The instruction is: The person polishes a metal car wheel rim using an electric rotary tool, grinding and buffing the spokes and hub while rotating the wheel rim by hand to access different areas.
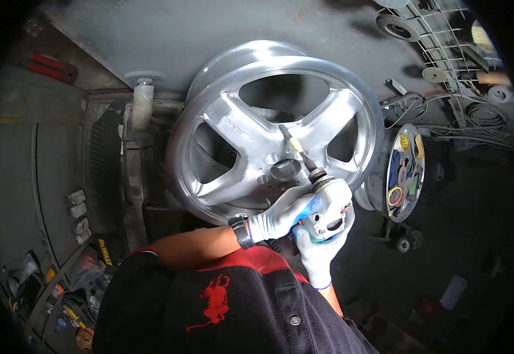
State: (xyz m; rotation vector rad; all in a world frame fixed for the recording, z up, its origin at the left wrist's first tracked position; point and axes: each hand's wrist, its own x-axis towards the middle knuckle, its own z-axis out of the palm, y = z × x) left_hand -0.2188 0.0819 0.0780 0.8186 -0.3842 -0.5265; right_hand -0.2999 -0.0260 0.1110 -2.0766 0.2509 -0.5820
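Both hands, in white knit gloves with blue-coated palms, hold a pale-bodied rotary power tool that looks like a die grinder. My left hand, with a black watch at its wrist, closes on the tool's left side. My right hand is wrapped around its lower body. A tapered bit with a yellow band extends up from the tool's collar. Its tip lies over the spokes of a bare, shiny alloy wheel, close above the hub hole; I cannot tell whether it touches. The wheel's face is turned towards me.
Right of the wheel, a second rim holds tape rolls and small items. Grinding discs hang on a wire rack at upper right, above coiled cables. A spindle with a pale roller stands left. Tools and bags lie lower left.
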